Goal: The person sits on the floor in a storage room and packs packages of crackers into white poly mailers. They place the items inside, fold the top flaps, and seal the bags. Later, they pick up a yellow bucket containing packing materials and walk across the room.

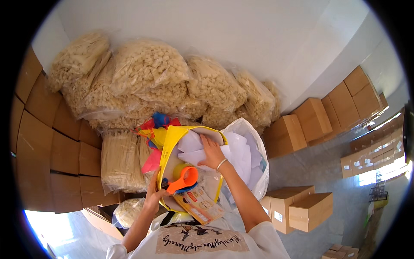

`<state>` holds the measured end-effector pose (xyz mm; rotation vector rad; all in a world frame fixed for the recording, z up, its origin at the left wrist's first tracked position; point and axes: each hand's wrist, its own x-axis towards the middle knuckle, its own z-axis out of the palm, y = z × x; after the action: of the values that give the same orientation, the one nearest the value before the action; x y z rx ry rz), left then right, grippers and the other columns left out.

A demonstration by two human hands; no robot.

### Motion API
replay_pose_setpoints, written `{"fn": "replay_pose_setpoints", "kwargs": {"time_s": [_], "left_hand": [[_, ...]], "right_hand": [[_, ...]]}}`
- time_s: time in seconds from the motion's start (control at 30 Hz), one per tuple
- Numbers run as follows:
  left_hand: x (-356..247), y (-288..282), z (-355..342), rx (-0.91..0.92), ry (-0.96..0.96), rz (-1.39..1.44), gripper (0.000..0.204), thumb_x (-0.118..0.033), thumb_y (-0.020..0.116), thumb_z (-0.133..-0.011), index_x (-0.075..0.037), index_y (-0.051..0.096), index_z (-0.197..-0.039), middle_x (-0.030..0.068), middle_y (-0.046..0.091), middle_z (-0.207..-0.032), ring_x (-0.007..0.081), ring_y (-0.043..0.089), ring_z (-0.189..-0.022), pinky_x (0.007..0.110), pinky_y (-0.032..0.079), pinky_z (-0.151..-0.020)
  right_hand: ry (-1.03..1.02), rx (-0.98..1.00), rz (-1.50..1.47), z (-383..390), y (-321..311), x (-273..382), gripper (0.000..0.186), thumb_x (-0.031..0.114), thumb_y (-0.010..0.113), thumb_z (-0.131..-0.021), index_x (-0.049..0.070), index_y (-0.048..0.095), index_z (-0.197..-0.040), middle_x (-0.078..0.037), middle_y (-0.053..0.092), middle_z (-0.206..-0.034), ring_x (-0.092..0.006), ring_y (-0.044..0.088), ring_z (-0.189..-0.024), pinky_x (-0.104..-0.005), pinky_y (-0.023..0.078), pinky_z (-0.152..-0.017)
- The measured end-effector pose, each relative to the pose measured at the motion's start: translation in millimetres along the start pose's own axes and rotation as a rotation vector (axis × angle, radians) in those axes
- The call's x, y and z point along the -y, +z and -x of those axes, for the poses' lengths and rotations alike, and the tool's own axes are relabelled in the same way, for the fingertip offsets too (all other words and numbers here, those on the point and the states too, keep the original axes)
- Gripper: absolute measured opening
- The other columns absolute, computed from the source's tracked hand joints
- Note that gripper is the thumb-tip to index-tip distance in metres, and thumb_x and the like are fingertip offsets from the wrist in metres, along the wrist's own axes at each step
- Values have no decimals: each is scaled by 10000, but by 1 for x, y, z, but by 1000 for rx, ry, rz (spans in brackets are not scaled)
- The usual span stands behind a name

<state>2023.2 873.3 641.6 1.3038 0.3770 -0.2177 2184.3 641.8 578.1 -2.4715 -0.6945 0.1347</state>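
A yellow-edged container (174, 137) with a pale inside is tilted in front of me. My left hand (153, 193) grips its left rim. My right hand (211, 152) reaches over it, fingers stretched out and lying on white paper sheets (191, 142) at the container's far side. Inside the container, nearer to me, lie an orange ring-shaped piece with a handle (185, 180), something blue under it, and an orange printed card (199, 205). Just right stands a white plastic bag (260, 162), open at the top, with more white sheets (237, 151) in it.
Clear bags of pale sticks (148, 64) are piled against the far wall. Colourful red, blue and pink pieces (152, 160) lie beyond the container. Cardboard boxes (34, 151) form a stack at left; others (286, 134) line the right wall, and open boxes (310, 211) stand nearer right.
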Motion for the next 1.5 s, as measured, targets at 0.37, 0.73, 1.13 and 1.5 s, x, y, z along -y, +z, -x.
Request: {"fn": "replay_pose_setpoints", "kwargs": {"time_s": [0.37,0.73,1.13,1.5], "left_hand": [[-3,-3,4,-9,-1,61,861,7,502,-602,-52,265,-1428,148,440,-1285,242,495,-1110,288,468,-827],[16,-21,-5,-146,-49,175,822,20,488,-599,-16,311,-1401,143,455,-1303,246,448,-1188,304,371,-963],[26,-28,-3,-147,-41,208,711,-8,479,-602,-61,397,-1307,114,518,-1197,240,505,-1108,335,402,-950],[12,-15,10,-111,-24,183,866,42,468,-579,-56,296,-1423,122,404,-1366,246,383,-1254,306,330,-1008]], "right_hand": [[115,-194,-299,12,10,15,358,131,739,-625,45,645,-960,-164,634,-861,-345,574,-884,-427,445,-775],[642,-625,-158,105,-7,-43,294,104,692,-742,-21,601,-992,-182,618,-900,-264,598,-793,-325,463,-699],[856,-286,203,133,30,-95,778,86,619,-761,6,196,-1409,-311,201,-1419,-482,150,-1330,-510,226,-1066],[156,-175,-4,39,1,10,290,65,635,-758,32,611,-1046,-162,623,-975,-262,619,-753,-354,505,-679]]}}
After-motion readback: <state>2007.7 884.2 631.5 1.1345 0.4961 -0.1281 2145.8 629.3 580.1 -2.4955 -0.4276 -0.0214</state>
